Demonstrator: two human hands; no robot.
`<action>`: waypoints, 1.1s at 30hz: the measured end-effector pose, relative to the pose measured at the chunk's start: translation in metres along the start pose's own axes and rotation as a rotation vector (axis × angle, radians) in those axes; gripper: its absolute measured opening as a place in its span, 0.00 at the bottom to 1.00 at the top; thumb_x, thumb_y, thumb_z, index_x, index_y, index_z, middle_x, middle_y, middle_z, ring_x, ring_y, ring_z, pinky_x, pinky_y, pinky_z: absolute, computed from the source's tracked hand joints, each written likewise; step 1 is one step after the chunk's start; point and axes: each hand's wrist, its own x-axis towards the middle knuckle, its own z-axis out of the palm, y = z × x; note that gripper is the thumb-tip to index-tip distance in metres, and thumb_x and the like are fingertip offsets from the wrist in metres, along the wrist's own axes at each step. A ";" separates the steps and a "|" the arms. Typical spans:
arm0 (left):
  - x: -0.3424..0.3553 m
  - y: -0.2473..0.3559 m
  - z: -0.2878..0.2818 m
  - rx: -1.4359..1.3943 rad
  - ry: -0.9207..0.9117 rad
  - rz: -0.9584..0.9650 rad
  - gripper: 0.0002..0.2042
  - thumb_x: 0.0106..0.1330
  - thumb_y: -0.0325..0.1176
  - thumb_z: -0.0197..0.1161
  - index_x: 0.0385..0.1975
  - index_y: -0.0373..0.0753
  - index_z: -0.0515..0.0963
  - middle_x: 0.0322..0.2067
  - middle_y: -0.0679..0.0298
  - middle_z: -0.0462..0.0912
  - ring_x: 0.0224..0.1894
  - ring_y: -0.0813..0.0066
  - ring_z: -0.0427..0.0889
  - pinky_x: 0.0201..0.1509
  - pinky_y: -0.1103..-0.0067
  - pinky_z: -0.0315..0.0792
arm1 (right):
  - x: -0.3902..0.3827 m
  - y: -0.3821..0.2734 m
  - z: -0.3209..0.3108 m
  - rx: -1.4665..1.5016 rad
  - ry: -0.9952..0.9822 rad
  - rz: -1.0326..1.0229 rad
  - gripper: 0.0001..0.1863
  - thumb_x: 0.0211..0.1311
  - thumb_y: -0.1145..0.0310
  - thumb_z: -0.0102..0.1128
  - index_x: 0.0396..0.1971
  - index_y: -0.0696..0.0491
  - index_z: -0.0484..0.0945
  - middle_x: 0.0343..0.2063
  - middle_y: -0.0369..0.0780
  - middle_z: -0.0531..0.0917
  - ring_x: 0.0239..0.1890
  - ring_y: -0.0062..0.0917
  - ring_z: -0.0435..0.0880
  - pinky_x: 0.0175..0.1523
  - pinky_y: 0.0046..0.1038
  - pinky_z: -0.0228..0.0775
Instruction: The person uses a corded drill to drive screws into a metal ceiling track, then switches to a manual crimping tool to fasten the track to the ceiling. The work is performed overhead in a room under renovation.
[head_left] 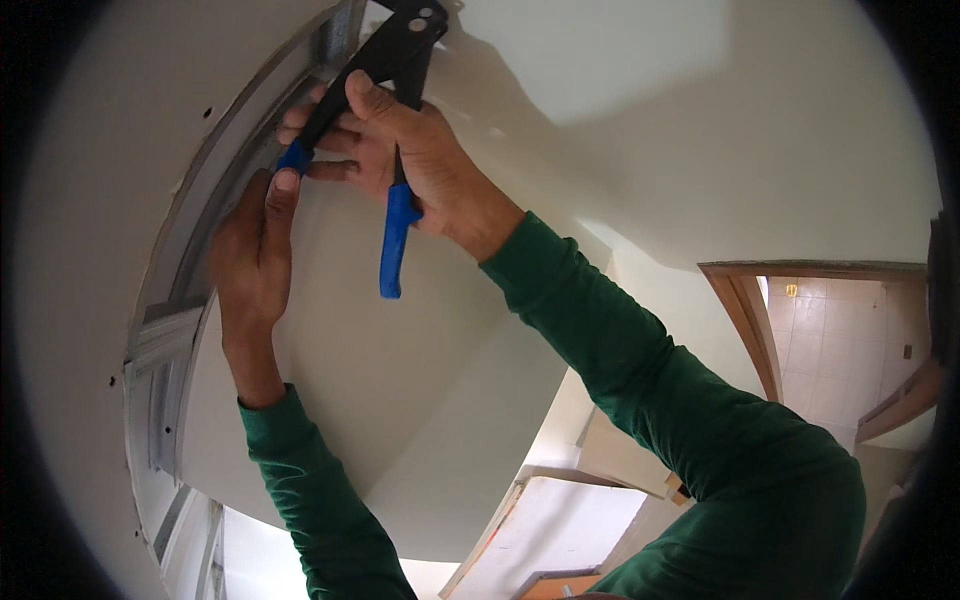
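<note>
Overhead, a pair of large hand pliers point(385, 52) has a black metal body and two spread handles with blue grips. Its jaw end runs up to the top edge of the head view, partly cut off. My left hand point(250, 255) is closed around the blue grip of the left handle, thumb pressed on it. Between the thumb and palm of my right hand point(435, 165) sits the tool's body; the fingers reach loosely behind the left handle. The other blue grip hangs free below my right palm. Close behind my left hand runs a grey metal channel point(185, 265).
Pale board point(80, 250) with dark screw holes borders the metal framing on the left. A large plain panel point(440, 400) spans behind my arms. At right is a wooden-framed doorway point(740, 320) to a tiled room. A white board point(560, 520) shows at bottom centre.
</note>
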 end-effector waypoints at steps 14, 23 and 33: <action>-0.001 -0.016 0.014 -0.292 -0.059 -0.039 0.40 0.76 0.75 0.42 0.38 0.35 0.78 0.30 0.55 0.80 0.34 0.66 0.74 0.43 0.68 0.70 | 0.037 0.031 0.030 0.024 0.421 -0.177 0.19 0.67 0.55 0.68 0.40 0.57 0.76 0.24 0.40 0.79 0.26 0.28 0.83 0.29 0.32 0.76; -0.001 -0.016 -0.003 -0.169 -0.006 0.048 0.31 0.79 0.64 0.53 0.38 0.34 0.77 0.24 0.54 0.72 0.29 0.68 0.72 0.38 0.72 0.69 | -0.022 -0.015 -0.029 -0.203 -0.035 0.199 0.48 0.69 0.26 0.53 0.67 0.58 0.71 0.56 0.53 0.81 0.65 0.43 0.79 0.67 0.52 0.76; -0.007 -0.011 0.005 -0.321 -0.118 -0.044 0.44 0.74 0.79 0.36 0.39 0.35 0.78 0.25 0.62 0.73 0.32 0.71 0.71 0.39 0.74 0.64 | 0.002 0.005 -0.003 0.030 -0.042 -0.069 0.30 0.71 0.38 0.65 0.49 0.53 0.79 0.47 0.48 0.87 0.56 0.39 0.87 0.61 0.48 0.81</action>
